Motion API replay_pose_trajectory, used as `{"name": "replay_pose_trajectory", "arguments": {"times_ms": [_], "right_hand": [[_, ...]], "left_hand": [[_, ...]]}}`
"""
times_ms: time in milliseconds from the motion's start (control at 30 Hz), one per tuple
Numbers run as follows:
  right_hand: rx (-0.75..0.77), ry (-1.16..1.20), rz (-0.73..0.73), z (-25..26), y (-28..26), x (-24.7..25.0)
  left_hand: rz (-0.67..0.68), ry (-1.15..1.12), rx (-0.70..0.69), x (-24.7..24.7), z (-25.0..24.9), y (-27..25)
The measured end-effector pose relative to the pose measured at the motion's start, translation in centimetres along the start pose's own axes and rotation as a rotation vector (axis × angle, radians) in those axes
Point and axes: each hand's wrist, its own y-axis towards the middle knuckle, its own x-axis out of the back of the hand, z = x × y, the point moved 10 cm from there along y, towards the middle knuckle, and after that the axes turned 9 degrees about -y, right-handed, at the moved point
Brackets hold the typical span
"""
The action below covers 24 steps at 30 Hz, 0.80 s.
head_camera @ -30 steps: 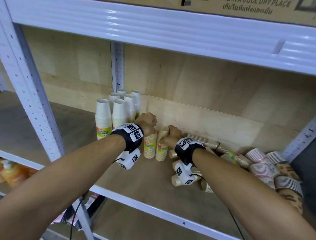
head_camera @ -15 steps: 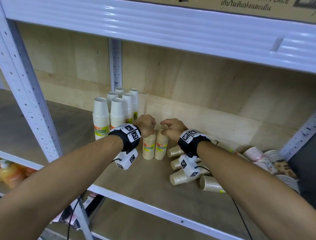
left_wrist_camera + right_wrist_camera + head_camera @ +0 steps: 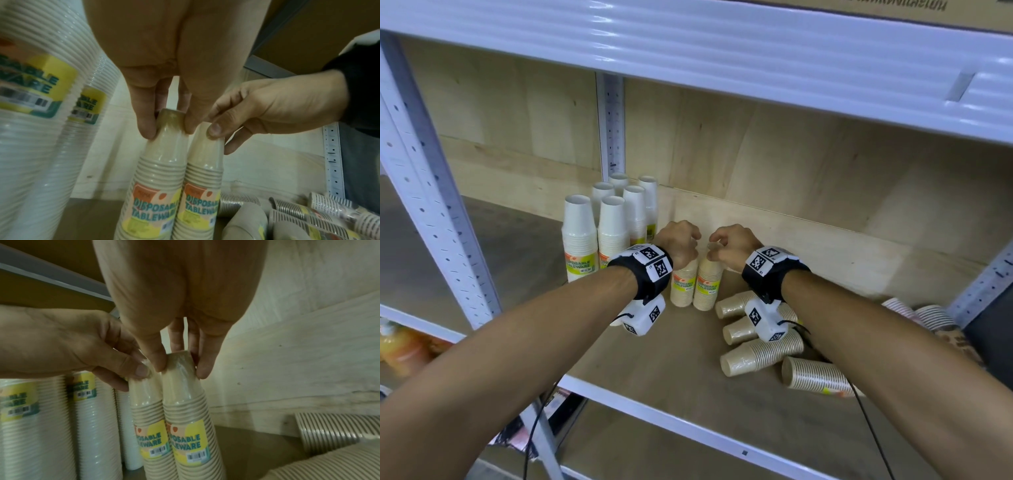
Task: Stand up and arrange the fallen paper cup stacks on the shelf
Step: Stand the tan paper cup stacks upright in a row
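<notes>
Head view: your left hand [image 3: 677,240] and right hand [image 3: 729,245] are each pinching the top of a beige stack. The left stack [image 3: 683,286] and right stack [image 3: 708,287] are standing upright, touching, on the shelf [image 3: 654,370], just right of the white stacks [image 3: 599,233]. Fallen stacks [image 3: 763,353] are lying further right of the white stacks.

Left wrist view: your fingers [image 3: 145,120] are gripping the left stack's [image 3: 158,170] top.

Right wrist view: your fingers [image 3: 202,365] are gripping the right stack's [image 3: 185,402] top.
</notes>
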Motion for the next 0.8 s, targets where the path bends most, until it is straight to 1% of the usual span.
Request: {"name": "replay_pose_trajectory", "arguments": {"times_ms": [133, 267, 533, 800], "right_hand": [[-0.007, 0.0, -0.053, -0.3, 0.9, 0.7], [-0.015, 0.022, -0.078, -0.6, 2.1, 0.6], [-0.026, 0.025, -0.047, -1.7, 4.8, -0.7], [-0.03, 0.058, -0.049, -2.2, 5.9, -1.1]], "left_hand": [[-0.047, -0.021, -0.015, 0.4, -0.4, 1.4], [-0.056, -0.055, 0.006, 0.2, -0.1, 3.0], [-0.049, -0.019, 0.054, -1.1, 1.4, 5.3], [-0.054, 0.003, 0.093, -1.7, 2.2, 6.2]]}}
